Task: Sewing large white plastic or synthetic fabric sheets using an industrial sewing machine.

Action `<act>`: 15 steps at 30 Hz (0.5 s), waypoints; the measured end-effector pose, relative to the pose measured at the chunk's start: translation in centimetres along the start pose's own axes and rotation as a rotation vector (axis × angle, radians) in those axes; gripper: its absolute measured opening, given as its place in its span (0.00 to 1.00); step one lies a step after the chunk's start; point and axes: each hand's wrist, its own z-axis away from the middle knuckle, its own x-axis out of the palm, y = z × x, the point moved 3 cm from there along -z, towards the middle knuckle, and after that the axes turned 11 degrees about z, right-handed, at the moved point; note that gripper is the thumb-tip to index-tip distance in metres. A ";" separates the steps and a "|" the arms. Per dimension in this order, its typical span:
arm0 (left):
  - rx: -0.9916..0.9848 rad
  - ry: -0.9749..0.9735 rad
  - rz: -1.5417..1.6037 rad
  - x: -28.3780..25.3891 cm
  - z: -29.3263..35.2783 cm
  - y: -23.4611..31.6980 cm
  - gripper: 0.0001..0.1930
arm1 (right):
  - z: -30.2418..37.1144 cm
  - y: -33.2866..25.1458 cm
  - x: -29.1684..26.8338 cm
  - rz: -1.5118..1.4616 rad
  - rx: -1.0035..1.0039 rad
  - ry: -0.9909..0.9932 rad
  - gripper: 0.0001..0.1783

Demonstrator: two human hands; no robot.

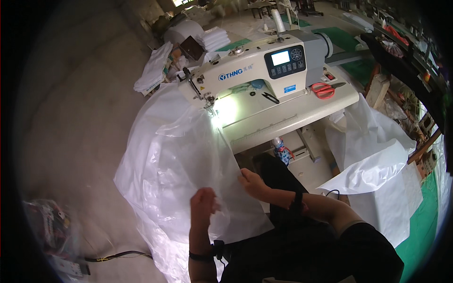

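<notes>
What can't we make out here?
Head view:
Bare left hand: fingers blurred, so any grip on the translucent white plastic sheet is unclear.
Sheet's lower end: cut off by the bottom edge.
Needle tip of the white sewing machine: washed out by lamp glare.
Contents of the clear plastic bag: too dim and small.

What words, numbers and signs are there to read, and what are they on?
I won't copy them, but here's where they are:
Sewing machine: big blue letters.
Control panel: too small to read.
Blue sticker on the machine: too small.
Machine's yellow triangle: too small.
Ruler on the table: marks too small.
White stack behind: blurred print.
White sheet: none visible.
</notes>
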 end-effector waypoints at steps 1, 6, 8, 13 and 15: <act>0.093 0.005 0.091 -0.4 -0.3 1.2 0.13 | 0.1 -0.5 -0.3 0.009 -0.003 0.010 0.13; 0.239 0.127 -0.011 -3.9 -1.8 6.4 0.11 | 0.3 -1.8 -1.5 0.194 0.070 0.047 0.14; 0.311 0.107 -0.040 -4.0 -2.1 7.8 0.10 | 0.5 -3.5 -2.5 0.415 -0.331 0.340 0.15; 0.366 0.065 -0.111 -2.3 -1.5 9.7 0.10 | -1.4 -6.0 -1.3 0.164 -0.555 0.233 0.19; 0.319 0.025 -0.124 -1.1 -0.8 9.1 0.10 | -4.0 -5.3 0.7 -0.368 0.111 -0.244 0.23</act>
